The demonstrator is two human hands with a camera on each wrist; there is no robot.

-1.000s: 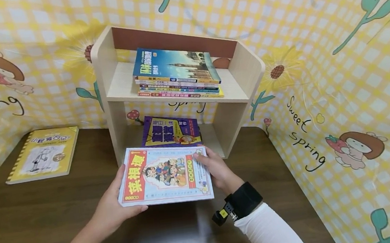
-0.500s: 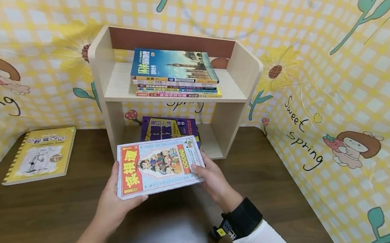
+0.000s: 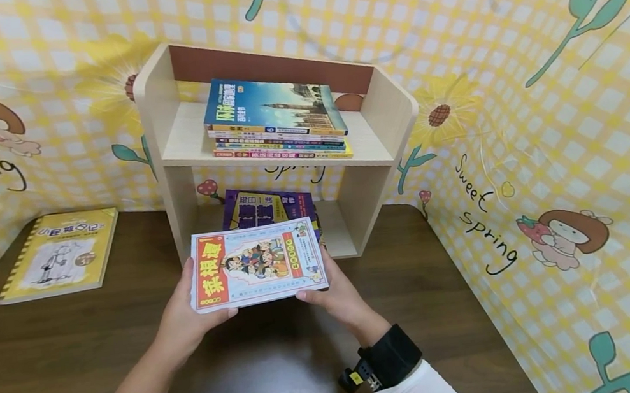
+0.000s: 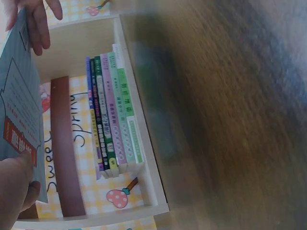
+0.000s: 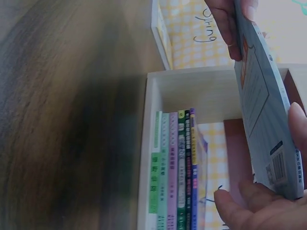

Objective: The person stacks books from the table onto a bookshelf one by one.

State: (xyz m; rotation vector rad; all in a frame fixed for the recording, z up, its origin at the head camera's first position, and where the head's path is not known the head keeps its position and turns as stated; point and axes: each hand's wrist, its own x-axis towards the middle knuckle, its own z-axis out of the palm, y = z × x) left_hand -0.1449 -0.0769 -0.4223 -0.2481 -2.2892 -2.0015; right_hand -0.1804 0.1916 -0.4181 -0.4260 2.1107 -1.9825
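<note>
A light blue book (image 3: 293,263) with a red title strip and cartoon figures lies face up between both hands, in front of the small bookshelf. My left hand (image 3: 180,319) grips its left end, thumb along the near edge. At the other end my right hand (image 3: 345,296) holds the book, thumb at the near corner and fingers underneath. The right wrist view shows the book's underside (image 5: 256,103) with a barcode. Just behind it, a purple book (image 3: 293,204) lies on the lower shelf, partly covered; the left wrist view shows several stacked spines (image 4: 112,115) there.
The pale wooden bookshelf (image 3: 369,136) stands on a dark wood table (image 3: 434,286). On its upper shelf is a stack of several books, a blue one (image 3: 277,107) on top. A yellow book (image 3: 62,255) lies at the left. Patterned yellow cloth (image 3: 493,139) hangs behind.
The light blue book has moved slightly away and left, over more of the purple book. My right thumb has slid from the book's cover down to its near edge.
</note>
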